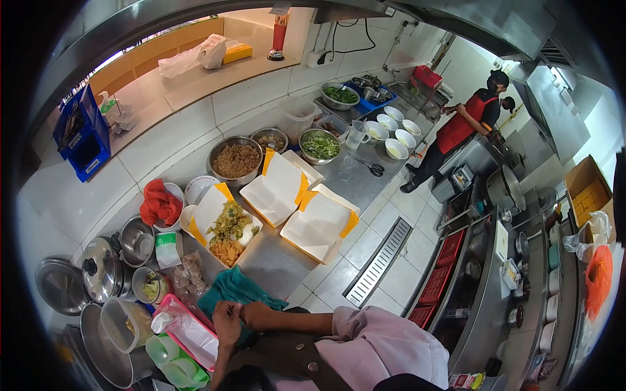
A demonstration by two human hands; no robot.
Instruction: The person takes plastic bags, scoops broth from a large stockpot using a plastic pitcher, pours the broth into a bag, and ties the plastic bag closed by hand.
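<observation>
My left hand (225, 320) and my right hand (255, 315) meet at the counter's near edge, fingers curled together. What they hold, if anything, is hidden. Right beside them lies a crumpled teal cloth (229, 290), partly under the hands. Beyond it stands an open takeaway box (201, 218) of yellow and white card, holding rice, fried shreds, greens and a white item. Two more open boxes, one farther back (267, 195) and one on the right (316, 228), show bare white insides. A pink tray (189, 329) sits left of my hands.
Bowls of brown minced food (236, 161) and chopped greens (319, 144) line the wall, with scissors (372, 168) near them. Lidded pots (101, 270) and green cups (173, 362) crowd the left. A co-worker in a red apron (460, 127) stands beyond the floor drain (378, 260).
</observation>
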